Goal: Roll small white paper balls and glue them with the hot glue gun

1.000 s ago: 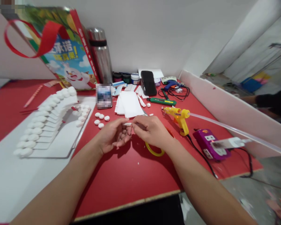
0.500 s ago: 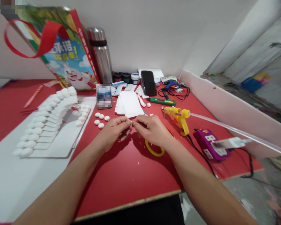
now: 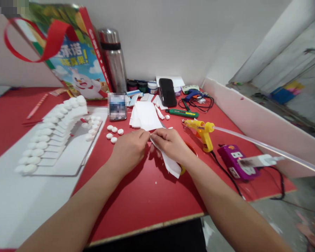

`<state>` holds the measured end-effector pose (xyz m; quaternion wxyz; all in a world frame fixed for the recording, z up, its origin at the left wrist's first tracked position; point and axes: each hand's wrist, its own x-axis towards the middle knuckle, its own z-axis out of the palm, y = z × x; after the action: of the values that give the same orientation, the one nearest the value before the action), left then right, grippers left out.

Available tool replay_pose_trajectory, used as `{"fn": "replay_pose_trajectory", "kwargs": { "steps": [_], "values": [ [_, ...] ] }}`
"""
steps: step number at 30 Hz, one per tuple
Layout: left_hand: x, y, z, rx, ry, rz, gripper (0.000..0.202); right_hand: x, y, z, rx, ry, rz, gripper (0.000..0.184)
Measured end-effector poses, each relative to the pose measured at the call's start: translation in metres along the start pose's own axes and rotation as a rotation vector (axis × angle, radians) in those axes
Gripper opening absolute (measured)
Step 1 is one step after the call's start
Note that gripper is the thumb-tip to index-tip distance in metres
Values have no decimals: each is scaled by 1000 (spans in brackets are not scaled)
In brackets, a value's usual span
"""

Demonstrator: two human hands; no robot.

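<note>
My left hand (image 3: 131, 148) and my right hand (image 3: 169, 143) meet above the red table, both closed in a pinch. A white strip (image 3: 172, 165), apparently paper or tissue, runs from the meeting fingertips down under my right palm, its wide loose end hanging toward me. Its pinched end is mostly hidden by the fingers. Left of my left hand lie several small white rounded pieces (image 3: 113, 130). A stack of white paper (image 3: 148, 115) lies just beyond the hands. Under my right wrist, a yellow handle (image 3: 183, 170) is largely covered by the strip.
At left, a stepped white board (image 3: 60, 168) carries rows of white pieces. A yellow glue gun (image 3: 203, 131) with a long glue stick and a purple box (image 3: 233, 161) are at right. A green cutter (image 3: 182, 113), black phone (image 3: 167, 92), steel flask (image 3: 112, 59) and picture bag (image 3: 78, 66) stand or lie behind.
The white strip now shows below my right hand, covering most of the yellow handle. My left hand has turned with its back upward and its fingers curled in; both hands remain together.
</note>
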<state>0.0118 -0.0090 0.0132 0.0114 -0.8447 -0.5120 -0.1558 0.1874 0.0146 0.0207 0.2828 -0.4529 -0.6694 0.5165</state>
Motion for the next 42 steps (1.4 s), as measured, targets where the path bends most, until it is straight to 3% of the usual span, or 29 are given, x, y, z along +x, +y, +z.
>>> {"fn": "replay_pose_trajectory", "kwargs": {
  "steps": [9,15,20,25,30,37,42],
  "values": [
    [-1,6,4,168,40,82,24,2,-1,2,254,42,191,22],
    [-1,6,8,172,28,121,28,2,-5,0,274,57,212,24],
    [-1,0,12,-175,24,58,28,4,1,-3,159,18,180,24],
    [-2,-4,9,-655,84,-134,32,6,8,-4,17,37,27,25],
    [-1,-5,11,-750,102,-185,31,5,7,-4,-136,18,-90,24],
    [-5,-2,9,-621,231,-56,31,3,0,-6,297,-62,140,21],
    [-4,0,7,-577,264,-40,29,5,4,-8,569,-97,165,19]
  ]
}}
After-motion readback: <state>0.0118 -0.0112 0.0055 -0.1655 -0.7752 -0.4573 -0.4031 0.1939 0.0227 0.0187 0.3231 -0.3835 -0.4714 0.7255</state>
